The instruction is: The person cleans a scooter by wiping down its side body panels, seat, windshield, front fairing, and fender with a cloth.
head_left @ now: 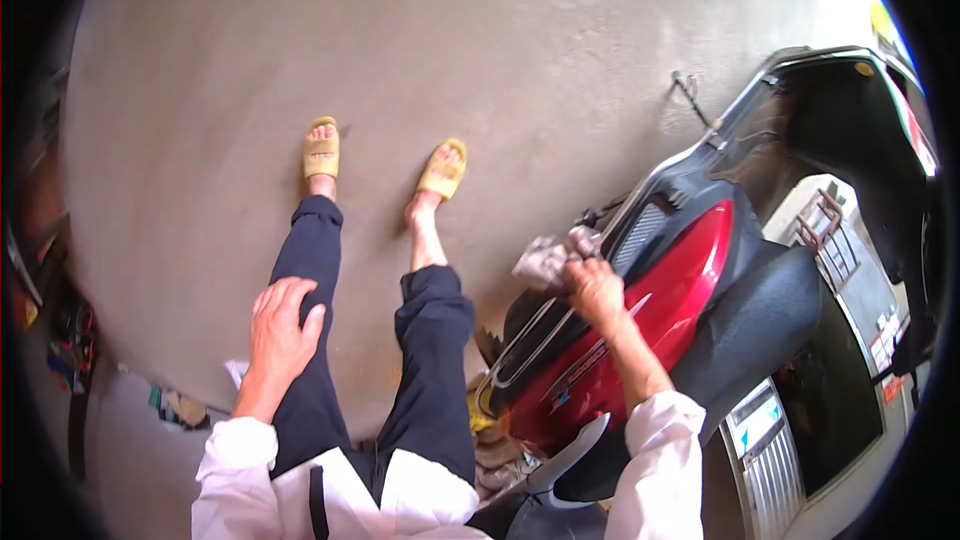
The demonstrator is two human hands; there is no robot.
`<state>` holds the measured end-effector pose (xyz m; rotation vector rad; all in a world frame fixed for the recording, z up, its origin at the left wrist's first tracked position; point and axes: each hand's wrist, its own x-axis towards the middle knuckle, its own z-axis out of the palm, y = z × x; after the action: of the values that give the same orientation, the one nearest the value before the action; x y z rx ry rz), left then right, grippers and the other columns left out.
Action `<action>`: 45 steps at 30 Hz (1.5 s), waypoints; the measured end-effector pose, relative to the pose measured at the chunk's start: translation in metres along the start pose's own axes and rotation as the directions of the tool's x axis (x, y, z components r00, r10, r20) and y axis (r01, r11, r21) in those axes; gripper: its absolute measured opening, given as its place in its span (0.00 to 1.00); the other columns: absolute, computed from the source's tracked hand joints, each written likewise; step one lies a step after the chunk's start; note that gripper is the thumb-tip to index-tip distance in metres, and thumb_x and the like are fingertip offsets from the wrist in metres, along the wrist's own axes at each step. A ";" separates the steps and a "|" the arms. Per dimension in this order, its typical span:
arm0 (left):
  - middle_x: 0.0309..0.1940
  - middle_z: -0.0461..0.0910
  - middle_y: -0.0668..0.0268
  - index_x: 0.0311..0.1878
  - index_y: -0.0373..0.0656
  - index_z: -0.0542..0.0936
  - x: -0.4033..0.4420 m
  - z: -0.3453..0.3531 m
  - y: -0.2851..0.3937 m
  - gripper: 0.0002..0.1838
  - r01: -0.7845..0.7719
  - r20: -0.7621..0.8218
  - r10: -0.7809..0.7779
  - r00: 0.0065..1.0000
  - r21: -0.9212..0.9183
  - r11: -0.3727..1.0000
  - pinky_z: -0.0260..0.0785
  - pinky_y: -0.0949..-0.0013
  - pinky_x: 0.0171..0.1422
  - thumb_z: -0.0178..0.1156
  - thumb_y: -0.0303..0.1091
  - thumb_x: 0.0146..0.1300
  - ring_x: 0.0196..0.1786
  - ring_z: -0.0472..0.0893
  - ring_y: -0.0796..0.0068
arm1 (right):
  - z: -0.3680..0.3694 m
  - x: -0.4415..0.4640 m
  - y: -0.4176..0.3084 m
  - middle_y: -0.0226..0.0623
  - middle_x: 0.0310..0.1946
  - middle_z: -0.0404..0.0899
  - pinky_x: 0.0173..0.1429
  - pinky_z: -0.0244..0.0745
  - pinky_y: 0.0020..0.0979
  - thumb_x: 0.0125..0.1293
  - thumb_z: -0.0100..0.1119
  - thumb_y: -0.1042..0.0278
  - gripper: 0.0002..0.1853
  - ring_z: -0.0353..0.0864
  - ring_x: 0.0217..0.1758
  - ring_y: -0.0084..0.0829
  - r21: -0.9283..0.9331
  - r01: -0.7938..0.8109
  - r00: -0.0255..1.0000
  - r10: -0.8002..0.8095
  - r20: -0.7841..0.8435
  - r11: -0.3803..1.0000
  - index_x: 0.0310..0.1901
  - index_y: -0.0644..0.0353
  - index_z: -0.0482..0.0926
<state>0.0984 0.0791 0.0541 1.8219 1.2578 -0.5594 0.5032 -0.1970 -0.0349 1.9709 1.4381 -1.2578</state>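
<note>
My right hand [596,296] is closed around a crumpled, greyish-pink rag [548,260], held against the side of a red and black motor scooter [665,280]. The rag is near the chrome side rail and the dark lower panel; whether it presses on them I cannot tell. Over my thigh, my left hand [284,332] has its fingers stretched out and nothing in it. The scooter's black seat [765,310] lies to the right of my right forearm.
Grey concrete floor [250,50] spreads ahead of my feet in yellow slippers [441,170]. A thin black stand or lever [690,95] sticks out from the scooter's front. Assorted items [180,408] lie at the left, and a doorway [830,410] is at the right.
</note>
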 end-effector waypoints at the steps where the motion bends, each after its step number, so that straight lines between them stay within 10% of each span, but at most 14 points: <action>1: 0.50 0.80 0.56 0.50 0.41 0.79 0.008 -0.005 0.002 0.17 -0.028 -0.009 0.028 1.000 -0.013 1.000 0.64 0.53 0.67 0.66 0.32 0.57 0.56 0.77 0.54 | 0.008 -0.002 0.002 0.37 0.38 0.80 0.45 0.78 0.47 0.51 0.72 0.53 0.16 0.82 0.44 0.44 -0.028 0.035 0.997 -0.036 -0.066 0.999 0.38 0.49 0.79; 8: 0.47 0.79 0.57 0.48 0.40 0.79 0.075 -0.024 -0.002 0.16 -0.147 0.064 0.144 0.987 0.041 0.988 0.66 0.53 0.63 0.66 0.29 0.55 0.54 0.77 0.54 | -0.027 0.030 0.030 0.34 0.35 0.80 0.46 0.68 0.47 0.54 0.64 0.63 0.09 0.79 0.44 0.41 -0.197 -0.195 0.967 0.154 -0.204 0.961 0.37 0.48 0.78; 15: 0.45 0.80 0.55 0.47 0.38 0.78 0.095 -0.041 0.007 0.15 -0.037 0.157 0.040 0.987 -0.023 0.999 0.69 0.55 0.58 0.65 0.27 0.56 0.51 0.78 0.50 | -0.098 0.120 0.118 0.34 0.35 0.78 0.50 0.69 0.43 0.59 0.54 0.70 0.05 0.76 0.45 0.42 -0.376 -0.163 0.914 -0.003 -0.405 0.912 0.36 0.50 0.78; 22: 0.46 0.80 0.54 0.47 0.38 0.78 0.117 -0.032 0.049 0.15 0.033 0.162 -0.024 0.986 -0.054 0.998 0.69 0.54 0.58 0.64 0.28 0.56 0.50 0.78 0.49 | -0.105 0.181 0.166 0.35 0.42 0.78 0.49 0.73 0.45 0.60 0.55 0.67 0.09 0.77 0.49 0.43 -0.339 -0.273 0.962 0.258 -0.088 0.900 0.40 0.46 0.83; 25: 0.45 0.81 0.56 0.48 0.39 0.79 0.114 -0.013 0.057 0.16 0.079 0.240 -0.086 0.967 0.041 0.996 0.68 0.54 0.56 0.65 0.31 0.56 0.51 0.78 0.52 | -0.071 0.176 0.161 0.35 0.44 0.78 0.54 0.70 0.47 0.57 0.57 0.67 0.07 0.76 0.53 0.41 -0.400 0.014 0.992 -0.062 -0.107 0.917 0.35 0.49 0.85; 28: 0.45 0.81 0.57 0.48 0.39 0.78 0.116 -0.005 0.064 0.16 0.085 0.259 -0.099 0.961 0.065 0.994 0.68 0.54 0.57 0.64 0.31 0.56 0.51 0.78 0.52 | -0.092 0.176 0.130 0.34 0.43 0.78 0.53 0.70 0.44 0.54 0.60 0.65 0.06 0.77 0.51 0.39 -0.253 0.208 0.940 -0.121 0.320 0.945 0.32 0.47 0.85; 31: 0.44 0.81 0.57 0.47 0.39 0.79 0.125 -0.004 0.070 0.14 0.127 0.244 -0.136 0.960 0.052 0.991 0.69 0.55 0.57 0.63 0.27 0.56 0.50 0.79 0.52 | -0.096 0.190 0.148 0.33 0.39 0.79 0.49 0.72 0.41 0.54 0.61 0.65 0.04 0.79 0.47 0.34 -0.342 0.184 0.967 -0.107 0.233 0.921 0.29 0.46 0.84; 33: 0.45 0.81 0.55 0.47 0.38 0.78 0.129 -0.008 0.072 0.15 0.142 0.240 -0.140 0.961 0.011 0.990 0.69 0.55 0.57 0.63 0.27 0.56 0.50 0.78 0.51 | -0.088 0.213 0.164 0.31 0.37 0.79 0.45 0.73 0.38 0.55 0.61 0.66 0.07 0.80 0.44 0.30 -0.418 0.182 0.940 -0.034 0.338 0.890 0.36 0.49 0.84; 38: 0.46 0.81 0.54 0.48 0.38 0.79 0.143 -0.013 0.069 0.16 0.144 0.233 -0.134 0.963 -0.027 0.989 0.68 0.54 0.57 0.64 0.27 0.54 0.50 0.78 0.50 | -0.085 0.251 0.136 0.41 0.65 0.62 0.68 0.42 0.57 0.68 0.36 0.41 0.28 0.53 0.71 0.41 -0.643 -0.067 0.846 0.385 0.369 0.763 0.63 0.46 0.68; 45: 0.45 0.80 0.52 0.48 0.36 0.77 0.150 -0.024 0.064 0.17 0.146 0.253 -0.118 0.960 -0.096 0.985 0.68 0.53 0.55 0.63 0.27 0.54 0.48 0.78 0.47 | -0.025 0.222 0.063 0.38 0.68 0.60 0.71 0.40 0.58 0.68 0.38 0.40 0.30 0.53 0.73 0.41 -0.472 0.069 0.725 0.281 0.629 0.879 0.67 0.45 0.64</action>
<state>0.2142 0.1712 -0.0195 1.5292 1.2197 -0.7489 0.5858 -0.0820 -0.2190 1.0616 1.0717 -1.2418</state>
